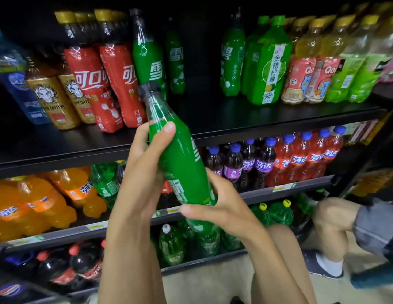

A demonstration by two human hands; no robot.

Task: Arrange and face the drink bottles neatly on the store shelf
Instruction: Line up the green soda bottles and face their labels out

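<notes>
A green soda bottle [180, 150] with a dark cap is held tilted in front of the top shelf [279, 121]. My left hand [145, 163] grips its upper body, thumb across the front. My right hand [219, 205] wraps its lower part from the right. On the top shelf stand three more green soda bottles [147, 55], two left of a gap and one [231, 60] right of it. Red cola bottles [108, 84] stand to the left.
Gold energy-drink bottles [51, 99] and a blue bottle [15, 80] are at far left; green and yellow tea bottles [270, 62] at right. Lower shelves hold orange [37, 200], purple [248, 165] and red sodas. A crouching person's knee [336, 213] is at lower right.
</notes>
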